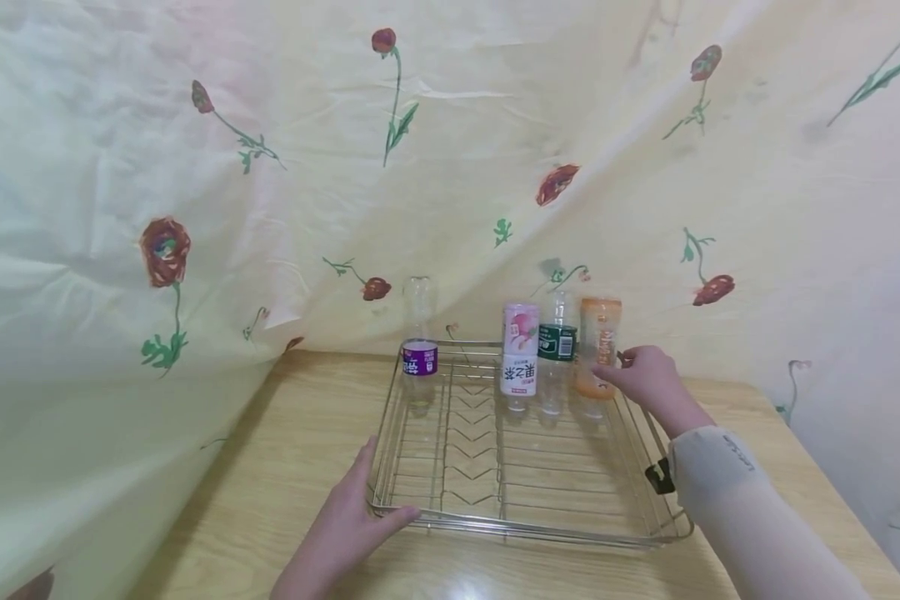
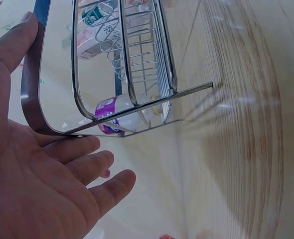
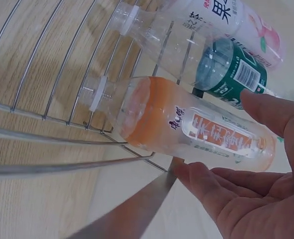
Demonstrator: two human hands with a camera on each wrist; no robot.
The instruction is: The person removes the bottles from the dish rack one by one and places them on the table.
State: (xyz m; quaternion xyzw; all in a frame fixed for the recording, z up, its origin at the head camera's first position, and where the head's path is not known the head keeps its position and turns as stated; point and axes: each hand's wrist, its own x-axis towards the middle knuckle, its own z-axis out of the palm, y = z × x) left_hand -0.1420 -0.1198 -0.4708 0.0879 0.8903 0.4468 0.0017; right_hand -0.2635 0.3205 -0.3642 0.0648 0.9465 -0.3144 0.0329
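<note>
My R hand (image 1: pixel 651 383) is spread w/ thumb and fingers wide apart at the orange btl (image 1: pixel 591 342); I can't tell if they press on it or are just beside it. That btl stands neck down at abt 1 o'clock in the wire rack (image 1: pixel 525 528). It looks empty, so prob v. light, and the thin plastic will prob squish if squeezed hard. It's smooth, so maybe a bit slippery, but I don't think it'd break. Best hold is prob round the middle, on the wrapper, w/ a soft squeeze. My L hand (image 1: pixel 351 510) touches the rack's corner at 8 o'clock, fingers nearly straight, not wrapped round anything. The rack looks like shiny metal w/ thin bars, round corners and some zigzag bits, so prob stiff. Nr 12 o'clock are the green-label btl (image 1: pixel 557 343) and the pink-and-white btl (image 1: pixel 520 350); the purple-label btl (image 1: pixel 420 358) is at 10 o'clock. All are round and neck down. The table (image 1: pixel 292 417) is flat w/ wood lines, and the cloth (image 1: pixel 457 167) behind is wrinkly w/ red flowers.
</note>
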